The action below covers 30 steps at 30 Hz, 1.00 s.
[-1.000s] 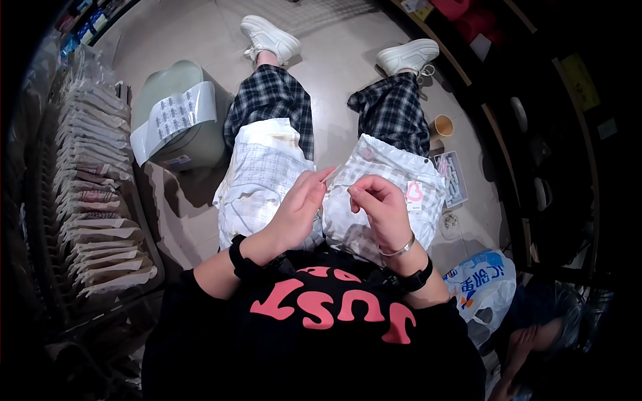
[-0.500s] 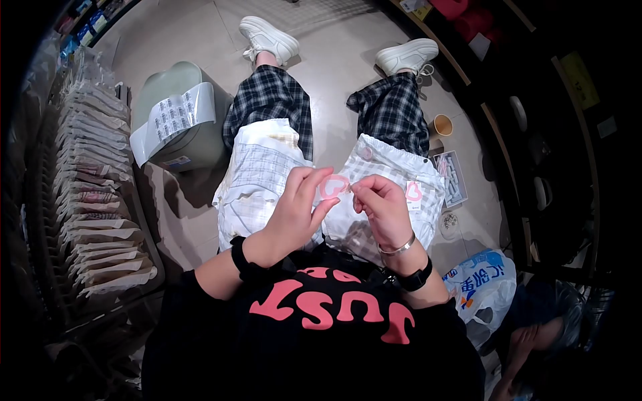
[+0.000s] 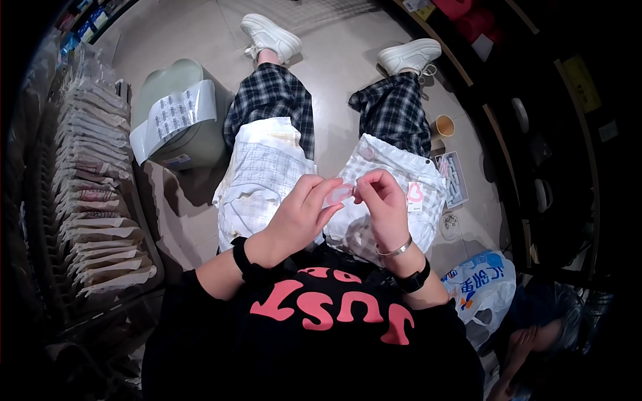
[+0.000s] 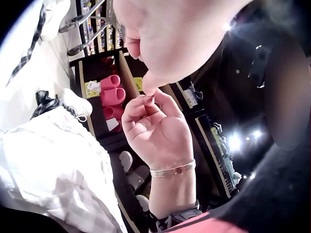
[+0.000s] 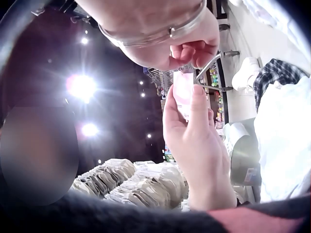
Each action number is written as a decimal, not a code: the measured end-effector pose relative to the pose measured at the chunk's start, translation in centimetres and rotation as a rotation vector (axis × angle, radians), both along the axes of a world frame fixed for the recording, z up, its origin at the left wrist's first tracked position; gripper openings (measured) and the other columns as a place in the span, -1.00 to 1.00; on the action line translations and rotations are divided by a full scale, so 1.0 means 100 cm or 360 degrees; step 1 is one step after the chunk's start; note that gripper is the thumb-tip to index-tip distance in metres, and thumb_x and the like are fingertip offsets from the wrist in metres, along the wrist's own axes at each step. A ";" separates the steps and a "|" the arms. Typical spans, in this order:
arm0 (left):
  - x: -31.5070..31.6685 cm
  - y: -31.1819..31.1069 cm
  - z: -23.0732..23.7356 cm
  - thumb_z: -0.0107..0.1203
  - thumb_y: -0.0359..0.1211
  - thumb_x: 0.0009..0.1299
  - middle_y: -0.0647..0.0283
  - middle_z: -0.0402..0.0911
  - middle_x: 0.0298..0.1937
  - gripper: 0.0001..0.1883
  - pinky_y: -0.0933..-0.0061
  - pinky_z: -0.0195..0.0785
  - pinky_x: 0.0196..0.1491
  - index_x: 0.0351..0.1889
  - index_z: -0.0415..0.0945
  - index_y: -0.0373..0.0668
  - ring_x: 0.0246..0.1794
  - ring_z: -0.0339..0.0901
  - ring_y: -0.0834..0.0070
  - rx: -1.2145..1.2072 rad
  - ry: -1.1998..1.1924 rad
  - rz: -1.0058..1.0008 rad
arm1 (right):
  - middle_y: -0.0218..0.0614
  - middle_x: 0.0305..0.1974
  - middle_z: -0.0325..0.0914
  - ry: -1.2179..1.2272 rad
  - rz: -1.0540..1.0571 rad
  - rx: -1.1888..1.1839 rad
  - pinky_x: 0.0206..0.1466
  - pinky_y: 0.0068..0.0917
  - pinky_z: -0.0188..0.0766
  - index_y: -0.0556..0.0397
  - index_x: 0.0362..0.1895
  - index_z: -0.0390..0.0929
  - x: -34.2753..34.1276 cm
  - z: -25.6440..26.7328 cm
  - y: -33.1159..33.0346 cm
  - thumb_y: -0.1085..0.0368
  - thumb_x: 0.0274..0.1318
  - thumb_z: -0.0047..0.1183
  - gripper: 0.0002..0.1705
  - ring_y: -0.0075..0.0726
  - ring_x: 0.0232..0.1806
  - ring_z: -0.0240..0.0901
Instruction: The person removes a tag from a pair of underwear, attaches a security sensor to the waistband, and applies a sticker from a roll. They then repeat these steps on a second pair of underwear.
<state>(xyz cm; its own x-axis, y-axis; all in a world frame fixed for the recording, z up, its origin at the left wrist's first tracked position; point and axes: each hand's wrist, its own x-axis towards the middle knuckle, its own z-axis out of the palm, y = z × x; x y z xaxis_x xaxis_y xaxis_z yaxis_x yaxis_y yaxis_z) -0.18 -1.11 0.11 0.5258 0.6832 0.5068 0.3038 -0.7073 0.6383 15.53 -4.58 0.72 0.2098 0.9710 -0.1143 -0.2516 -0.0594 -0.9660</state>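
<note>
In front of the lap, my left hand [image 3: 297, 210] holds a small white card with a pink heart outline [image 3: 339, 195] between thumb and fingers. My right hand [image 3: 384, 204] pinches a tiny item at the card's right end; its fingertips hide most of it, and I cannot tell its kind. The right wrist view shows the card [image 5: 183, 90] upright in the left hand, right fingertips at its top edge. A second pink-heart card [image 3: 414, 194] lies on the white checked cloth [image 3: 381, 167] over the right thigh.
A grey-green bin [image 3: 180, 120] with a barcode sheet [image 3: 175, 117] stands at left, beside a basket of packed white pieces [image 3: 100, 194]. At right are a paper cup [image 3: 443, 125], a small box [image 3: 455, 177], a clear round container [image 3: 450, 226], a plastic bag [image 3: 483, 284] and dark shelves [image 3: 508, 134].
The left hand first showed the card edge-on, then turned its heart face up and now tilts it slightly. The right fingertips have risen a little and stay at the card's end.
</note>
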 end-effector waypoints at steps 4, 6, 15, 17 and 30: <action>-0.002 -0.001 -0.005 0.25 -0.45 -0.01 0.16 0.36 -0.31 -0.52 0.46 0.29 -0.41 -0.11 0.34 -0.24 -0.43 0.37 0.34 -0.0004 -0.0012 -0.0011 | -0.37 -0.35 0.38 -0.0155 -0.0020 0.0297 -0.20 -0.61 0.34 0.16 -0.32 0.31 -0.017 -0.004 0.001 0.43 0.14 -0.18 -0.95 -0.55 -0.37 0.32; -0.004 0.000 -0.002 0.28 -0.42 -0.03 0.18 0.37 -0.35 -0.51 0.49 0.28 -0.46 -0.12 0.35 -0.22 -0.48 0.37 0.35 -0.0112 -0.0013 -0.0065 | -0.38 -0.35 0.39 0.0158 0.0015 0.0104 -0.19 -0.61 0.34 0.15 -0.33 0.31 -0.020 -0.007 0.000 0.41 0.14 -0.16 -0.94 -0.56 -0.37 0.32; -0.093 0.078 -0.026 0.08 -0.24 0.19 0.04 0.46 -0.16 -0.56 0.35 0.31 -0.16 -0.05 0.34 -0.33 -0.23 0.45 0.23 -0.0540 0.0726 0.0682 | -0.43 -0.37 0.38 -0.0089 0.0140 0.0201 -0.28 -0.68 0.27 0.14 -0.30 0.34 0.004 -0.015 0.008 0.39 0.12 -0.09 -0.91 -0.64 -0.39 0.29; -0.116 0.096 -0.051 0.09 -0.26 0.16 0.01 0.47 -0.18 -0.59 0.38 0.28 -0.12 -0.12 0.37 -0.36 -0.15 0.43 0.24 -0.0647 0.0943 0.1033 | -0.44 -0.37 0.38 -0.0092 0.0148 0.0187 -0.29 -0.67 0.28 0.15 -0.30 0.33 0.005 -0.017 0.010 0.39 0.12 -0.09 -0.91 -0.64 -0.39 0.29; -0.161 0.068 -0.055 -0.20 -0.35 0.40 0.37 0.39 -0.34 -0.88 0.65 0.28 -0.26 -0.21 0.27 -0.19 -0.36 0.35 0.70 -0.1741 -0.1057 0.0550 | -0.47 -0.40 0.36 -0.0171 0.0279 0.0137 -0.29 -0.70 0.25 0.15 -0.32 0.34 -0.004 -0.017 0.019 0.39 0.11 -0.08 -0.91 -0.65 -0.40 0.26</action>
<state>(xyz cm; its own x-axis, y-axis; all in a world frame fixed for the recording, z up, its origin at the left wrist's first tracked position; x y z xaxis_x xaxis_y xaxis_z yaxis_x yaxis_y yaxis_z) -16.27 5.73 -5.40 0.1113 0.9488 -0.2955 -0.2266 0.3138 0.9221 15.14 -2.66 -1.02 0.0434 0.9989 -0.0156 -0.1401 -0.0094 -0.9901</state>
